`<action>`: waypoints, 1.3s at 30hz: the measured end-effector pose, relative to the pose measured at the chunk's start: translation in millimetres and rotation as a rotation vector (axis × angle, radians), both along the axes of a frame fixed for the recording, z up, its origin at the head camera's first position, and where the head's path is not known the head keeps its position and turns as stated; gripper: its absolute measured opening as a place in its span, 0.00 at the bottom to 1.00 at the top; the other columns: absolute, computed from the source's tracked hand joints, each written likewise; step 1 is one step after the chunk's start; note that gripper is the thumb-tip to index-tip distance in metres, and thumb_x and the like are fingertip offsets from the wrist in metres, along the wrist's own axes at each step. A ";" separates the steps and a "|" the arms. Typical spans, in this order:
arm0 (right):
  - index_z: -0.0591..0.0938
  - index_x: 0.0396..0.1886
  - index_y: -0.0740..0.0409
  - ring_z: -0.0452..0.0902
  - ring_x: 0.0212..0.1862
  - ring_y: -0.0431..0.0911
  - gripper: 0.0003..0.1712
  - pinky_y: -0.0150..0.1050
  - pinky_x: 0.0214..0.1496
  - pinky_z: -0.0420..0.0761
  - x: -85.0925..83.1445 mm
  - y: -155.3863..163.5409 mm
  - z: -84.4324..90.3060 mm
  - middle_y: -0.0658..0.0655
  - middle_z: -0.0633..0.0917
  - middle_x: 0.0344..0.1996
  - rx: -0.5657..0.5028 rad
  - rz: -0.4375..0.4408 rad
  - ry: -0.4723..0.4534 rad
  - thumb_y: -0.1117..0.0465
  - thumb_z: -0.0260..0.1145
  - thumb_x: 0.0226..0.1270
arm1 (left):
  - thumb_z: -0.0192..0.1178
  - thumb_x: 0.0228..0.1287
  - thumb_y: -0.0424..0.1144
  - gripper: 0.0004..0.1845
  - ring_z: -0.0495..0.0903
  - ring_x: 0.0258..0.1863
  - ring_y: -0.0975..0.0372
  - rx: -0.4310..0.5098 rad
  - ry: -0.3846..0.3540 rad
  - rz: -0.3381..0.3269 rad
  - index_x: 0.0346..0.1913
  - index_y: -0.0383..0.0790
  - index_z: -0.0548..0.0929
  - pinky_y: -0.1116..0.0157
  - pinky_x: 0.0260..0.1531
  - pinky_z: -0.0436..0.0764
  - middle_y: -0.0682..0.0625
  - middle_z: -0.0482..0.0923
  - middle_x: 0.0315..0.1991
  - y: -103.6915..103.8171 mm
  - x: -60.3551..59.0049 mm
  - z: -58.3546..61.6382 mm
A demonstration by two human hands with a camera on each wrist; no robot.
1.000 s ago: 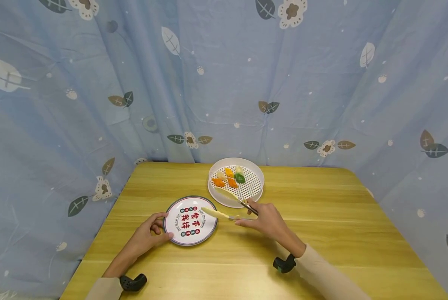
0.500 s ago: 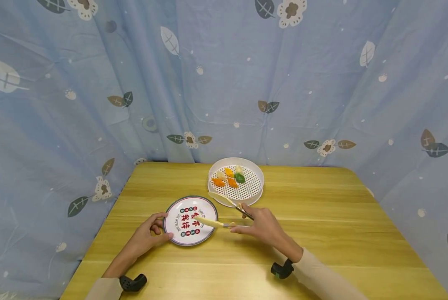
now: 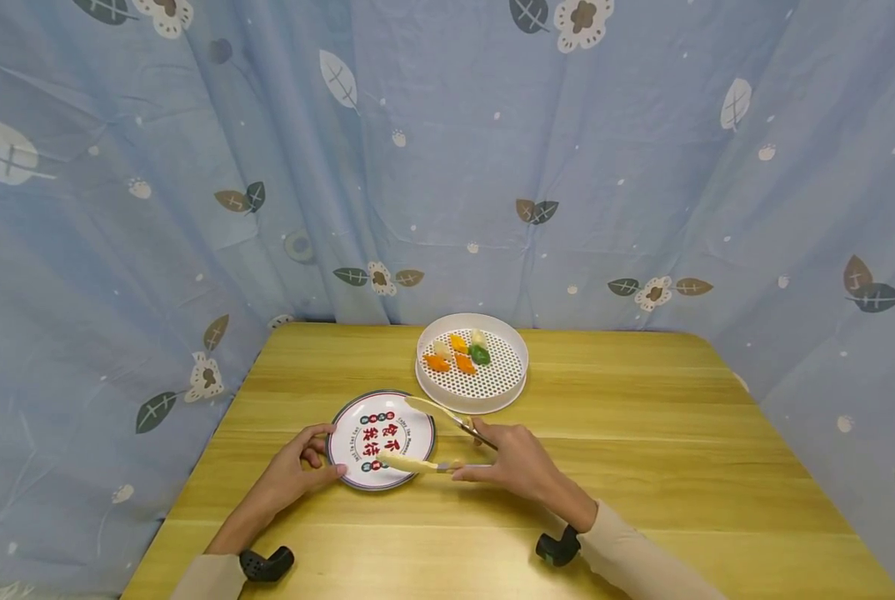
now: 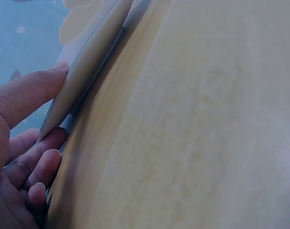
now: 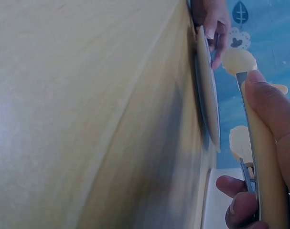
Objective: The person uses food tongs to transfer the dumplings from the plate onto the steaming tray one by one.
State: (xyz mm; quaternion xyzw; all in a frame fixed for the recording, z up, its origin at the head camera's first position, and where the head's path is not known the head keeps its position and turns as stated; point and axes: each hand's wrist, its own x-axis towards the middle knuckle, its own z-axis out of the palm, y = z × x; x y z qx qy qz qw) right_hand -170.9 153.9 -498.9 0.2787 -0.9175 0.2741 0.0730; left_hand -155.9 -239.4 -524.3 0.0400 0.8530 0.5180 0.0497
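**Tongs over the plate**

Tongs point(image 3: 436, 435) held in right hand point(image 3: 518, 462), fingers and thumb curled round the handles. Both arms spread apart, nothing between the two pale tips. One tip above the far edge of the plate point(image 3: 357, 421), the other above the near edge.

Plate flat on the wooden table point(image 3: 642, 433), red writing on its face. Left hand point(image 3: 293, 471) at the plate's left rim, thumb on top, fingers curled under the edge, gripping it.

White steamer tray point(image 3: 511, 379) just behind the plate, close to the right. Little dumplings point(image 3: 458, 352) inside, orange, green and pale, bunched at the back left.

Blue curtain point(image 3: 192, 167) with leaves and flowers behind the table.
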 end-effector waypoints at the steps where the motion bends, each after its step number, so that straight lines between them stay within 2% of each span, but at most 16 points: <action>1: 0.81 0.67 0.56 0.78 0.31 0.40 0.56 0.34 0.35 0.78 0.1 -0.3 -0.5 0.44 0.87 0.36 0.005 0.001 0.001 0.21 0.70 0.49 | 0.79 0.56 0.43 0.39 0.70 0.40 0.56 -0.001 0.001 0.000 0.70 0.42 0.73 0.66 0.37 0.71 0.45 0.78 0.47 -0.1 -0.4 -0.3; 6: 0.82 0.65 0.57 0.73 0.29 0.37 0.56 0.32 0.33 0.75 0.1 -1.9 -3.8 0.43 0.84 0.31 0.055 -0.008 -0.009 0.19 0.68 0.48 | 0.79 0.57 0.43 0.39 0.71 0.40 0.55 0.006 0.001 -0.004 0.69 0.42 0.73 0.66 0.38 0.71 0.44 0.78 0.47 -1.1 -2.0 -1.2; 11: 0.83 0.60 0.54 0.71 0.27 0.38 0.53 0.33 0.30 0.73 0.5 -3.3 -4.6 0.43 0.81 0.28 0.099 -0.016 -0.010 0.17 0.66 0.49 | 0.79 0.57 0.43 0.39 0.71 0.39 0.55 -0.001 0.004 -0.005 0.69 0.42 0.73 0.66 0.38 0.72 0.44 0.78 0.47 -1.7 -2.8 -1.8; 19: 0.83 0.57 0.52 0.69 0.26 0.38 0.50 0.34 0.27 0.70 2.3 -5.4 -6.2 0.44 0.76 0.23 0.184 -0.036 0.059 0.17 0.65 0.50 | 0.79 0.57 0.42 0.39 0.71 0.39 0.56 0.002 -0.007 -0.003 0.69 0.41 0.73 0.66 0.38 0.71 0.44 0.77 0.47 -3.2 -2.3 0.0; 22: 0.84 0.59 0.52 0.73 0.31 0.39 0.52 0.36 0.30 0.74 3.5 -5.5 -8.8 0.45 0.83 0.29 0.221 -0.050 0.087 0.16 0.64 0.49 | 0.79 0.57 0.42 0.38 0.71 0.40 0.56 -0.016 -0.007 0.000 0.69 0.40 0.73 0.66 0.37 0.71 0.44 0.77 0.47 -3.7 -1.5 0.7; 25: 0.83 0.63 0.53 0.79 0.41 0.42 0.56 0.39 0.37 0.79 5.7 -5.1 -11.3 0.48 0.89 0.43 0.230 -0.063 0.097 0.15 0.62 0.49 | 0.80 0.56 0.43 0.38 0.71 0.39 0.56 -0.042 -0.004 0.004 0.69 0.41 0.74 0.66 0.37 0.71 0.45 0.78 0.47 -4.0 -1.5 1.4; 27: 0.83 0.65 0.54 0.80 0.46 0.45 0.58 0.42 0.42 0.82 7.4 -4.7 -12.3 0.51 0.88 0.50 0.223 -0.067 0.098 0.15 0.62 0.49 | 0.80 0.56 0.43 0.38 0.71 0.39 0.56 -0.053 -0.004 -0.001 0.69 0.42 0.75 0.66 0.37 0.71 0.45 0.77 0.47 -4.5 -1.8 1.9; 31: 0.83 0.65 0.55 0.81 0.50 0.47 0.57 0.45 0.46 0.83 8.6 -4.6 -12.5 0.53 0.87 0.53 0.207 -0.059 0.105 0.15 0.62 0.50 | 0.80 0.56 0.44 0.38 0.71 0.40 0.55 -0.059 -0.004 -0.002 0.68 0.43 0.75 0.66 0.36 0.72 0.44 0.77 0.47 -5.9 -1.6 2.5; 34: 0.82 0.66 0.56 0.80 0.55 0.49 0.58 0.48 0.52 0.81 7.9 -3.4 -9.0 0.55 0.85 0.58 0.188 -0.052 0.063 0.16 0.63 0.50 | 0.79 0.57 0.45 0.37 0.71 0.40 0.55 -0.068 -0.001 -0.018 0.68 0.42 0.75 0.66 0.36 0.73 0.44 0.76 0.48 -7.7 -1.3 4.4; 39: 0.81 0.67 0.54 0.75 0.64 0.55 0.55 0.54 0.63 0.75 6.4 10.5 7.1 0.59 0.81 0.64 0.174 -0.041 0.004 0.19 0.65 0.53 | 0.73 0.64 0.49 0.34 0.76 0.44 0.55 -0.154 0.043 -0.072 0.69 0.40 0.74 0.61 0.40 0.78 0.38 0.75 0.56 -19.8 -3.1 19.3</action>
